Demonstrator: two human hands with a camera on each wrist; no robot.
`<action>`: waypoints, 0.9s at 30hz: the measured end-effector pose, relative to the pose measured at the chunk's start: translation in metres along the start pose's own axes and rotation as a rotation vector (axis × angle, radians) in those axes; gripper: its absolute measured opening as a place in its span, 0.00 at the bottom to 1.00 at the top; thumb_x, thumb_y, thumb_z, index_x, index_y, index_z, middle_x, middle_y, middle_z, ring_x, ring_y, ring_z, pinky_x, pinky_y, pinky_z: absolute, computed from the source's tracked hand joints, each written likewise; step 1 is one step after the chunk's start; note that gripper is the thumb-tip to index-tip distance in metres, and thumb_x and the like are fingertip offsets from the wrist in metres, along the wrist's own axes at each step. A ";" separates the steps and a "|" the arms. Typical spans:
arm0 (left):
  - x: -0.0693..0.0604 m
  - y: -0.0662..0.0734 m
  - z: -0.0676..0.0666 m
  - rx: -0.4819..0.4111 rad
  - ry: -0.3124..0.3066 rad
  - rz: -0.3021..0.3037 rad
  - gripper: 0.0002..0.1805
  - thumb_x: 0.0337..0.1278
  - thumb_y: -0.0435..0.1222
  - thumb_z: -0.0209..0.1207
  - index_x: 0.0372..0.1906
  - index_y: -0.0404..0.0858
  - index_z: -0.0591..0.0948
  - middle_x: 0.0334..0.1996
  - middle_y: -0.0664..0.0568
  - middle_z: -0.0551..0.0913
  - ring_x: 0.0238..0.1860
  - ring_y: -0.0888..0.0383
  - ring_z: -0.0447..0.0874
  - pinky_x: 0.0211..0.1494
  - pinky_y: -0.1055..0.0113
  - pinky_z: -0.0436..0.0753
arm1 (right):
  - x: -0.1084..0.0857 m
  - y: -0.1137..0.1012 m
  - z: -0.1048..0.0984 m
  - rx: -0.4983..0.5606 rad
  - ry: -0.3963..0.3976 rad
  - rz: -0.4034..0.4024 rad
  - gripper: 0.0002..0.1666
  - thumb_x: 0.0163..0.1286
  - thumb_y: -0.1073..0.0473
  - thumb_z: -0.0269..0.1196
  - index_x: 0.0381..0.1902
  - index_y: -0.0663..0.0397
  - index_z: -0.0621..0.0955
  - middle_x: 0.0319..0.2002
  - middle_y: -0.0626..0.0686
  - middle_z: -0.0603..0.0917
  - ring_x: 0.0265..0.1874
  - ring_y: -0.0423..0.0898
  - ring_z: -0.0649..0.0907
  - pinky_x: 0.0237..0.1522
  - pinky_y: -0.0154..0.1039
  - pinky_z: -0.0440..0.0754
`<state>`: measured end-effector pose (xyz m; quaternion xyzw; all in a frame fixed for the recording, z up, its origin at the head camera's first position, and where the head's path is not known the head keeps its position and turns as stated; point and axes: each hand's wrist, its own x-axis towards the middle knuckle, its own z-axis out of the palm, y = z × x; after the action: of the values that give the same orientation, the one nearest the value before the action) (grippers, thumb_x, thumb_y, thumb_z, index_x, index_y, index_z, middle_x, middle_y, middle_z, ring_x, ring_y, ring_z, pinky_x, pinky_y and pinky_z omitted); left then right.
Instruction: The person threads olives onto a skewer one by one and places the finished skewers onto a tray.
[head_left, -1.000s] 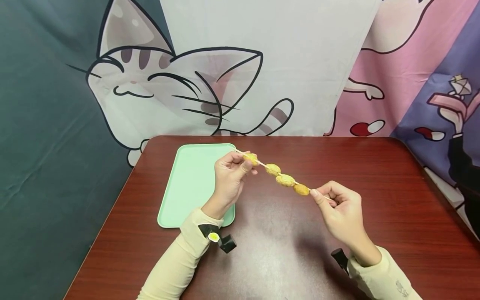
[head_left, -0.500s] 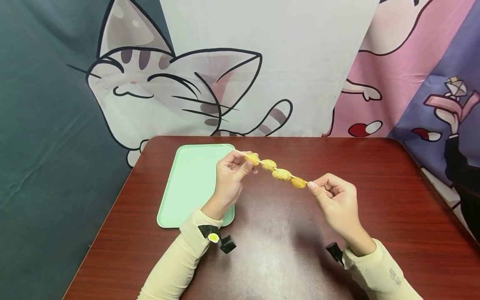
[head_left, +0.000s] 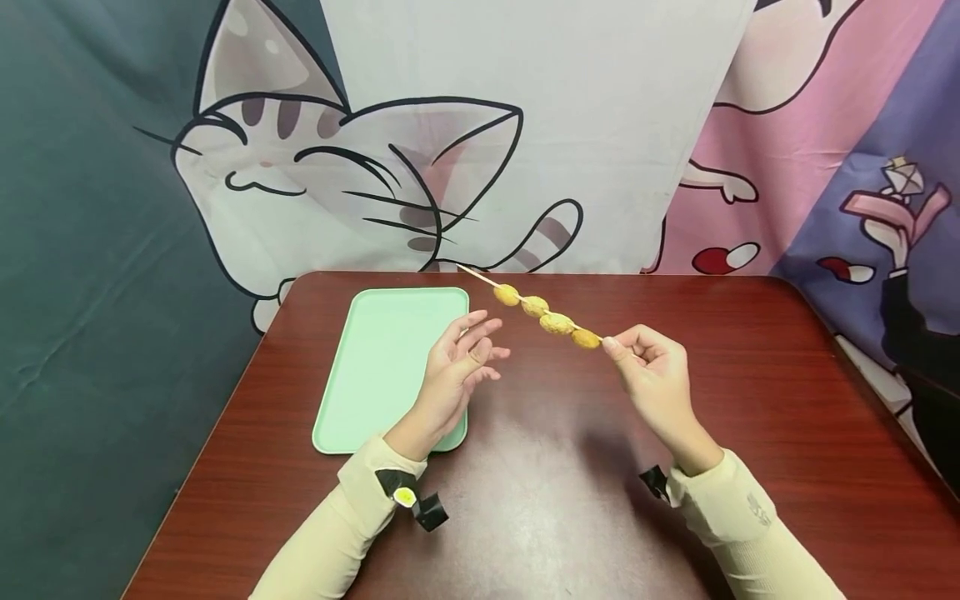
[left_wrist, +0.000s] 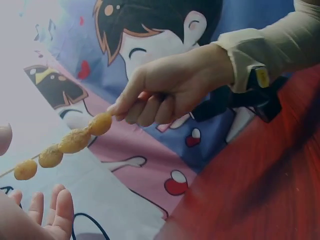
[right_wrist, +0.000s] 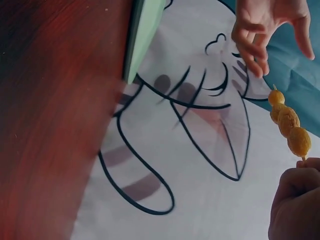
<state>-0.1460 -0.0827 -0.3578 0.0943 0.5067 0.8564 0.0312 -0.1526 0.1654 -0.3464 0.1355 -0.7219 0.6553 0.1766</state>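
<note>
A thin wooden skewer (head_left: 476, 276) with several yellow oval pieces that look like small potatoes (head_left: 556, 323) threaded on it is held up above the table. My right hand (head_left: 654, 392) pinches its lower right end between thumb and fingers, and the bare tip points up and to the left. My left hand (head_left: 450, 383) is beside and below the far pieces, fingers spread, holding nothing. In the left wrist view the string of yellow pieces (left_wrist: 75, 140) runs from the pinching right hand (left_wrist: 165, 92). The right wrist view shows the left hand (right_wrist: 272, 22) apart from the skewer's tip.
A light green tray (head_left: 360, 375) lies at the left of the reddish-brown wooden table (head_left: 540, 500), partly behind my left hand and wrist. Behind the table hangs a cloth printed with a cartoon cat (head_left: 285, 192).
My left hand has let go of the piece near the tip, its fingers spreading and moving slightly down and left. My right hand has moved up and left with the skewer.
</note>
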 end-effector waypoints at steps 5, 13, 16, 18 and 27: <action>-0.009 -0.003 -0.004 0.002 0.040 -0.025 0.24 0.72 0.32 0.51 0.67 0.31 0.63 0.60 0.43 0.75 0.40 0.58 0.84 0.32 0.73 0.82 | 0.018 0.017 0.015 -0.072 -0.034 0.067 0.09 0.68 0.73 0.61 0.29 0.76 0.77 0.12 0.41 0.65 0.12 0.32 0.62 0.10 0.32 0.55; -0.019 -0.008 0.003 0.012 0.025 0.044 0.25 0.70 0.29 0.50 0.68 0.33 0.61 0.58 0.45 0.77 0.41 0.57 0.84 0.33 0.72 0.83 | 0.049 0.047 0.069 -0.113 -0.232 0.124 0.09 0.70 0.67 0.61 0.30 0.68 0.80 0.17 0.49 0.71 0.17 0.36 0.66 0.17 0.30 0.62; -0.021 -0.008 0.005 0.043 0.028 0.087 0.25 0.67 0.28 0.51 0.67 0.32 0.62 0.58 0.43 0.76 0.41 0.57 0.85 0.32 0.72 0.83 | 0.058 0.060 0.094 -0.100 -0.292 0.149 0.08 0.69 0.68 0.59 0.31 0.69 0.81 0.18 0.50 0.73 0.19 0.38 0.68 0.20 0.30 0.65; -0.022 -0.009 0.007 0.053 0.028 0.100 0.26 0.66 0.28 0.52 0.66 0.31 0.62 0.59 0.41 0.76 0.41 0.58 0.85 0.32 0.73 0.83 | 0.062 0.071 0.110 -0.082 -0.316 0.190 0.07 0.67 0.69 0.58 0.31 0.69 0.81 0.20 0.49 0.76 0.21 0.40 0.71 0.22 0.30 0.68; -0.027 -0.018 0.013 0.061 -0.001 0.097 0.30 0.66 0.30 0.56 0.67 0.23 0.58 0.61 0.26 0.68 0.40 0.60 0.84 0.30 0.73 0.82 | 0.060 0.098 0.158 -0.221 -0.502 0.220 0.10 0.68 0.70 0.57 0.36 0.73 0.83 0.30 0.59 0.85 0.28 0.40 0.77 0.30 0.27 0.75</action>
<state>-0.1176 -0.0662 -0.3712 0.1201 0.5276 0.8409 -0.0130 -0.2606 0.0211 -0.4205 0.1944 -0.8203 0.5338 -0.0660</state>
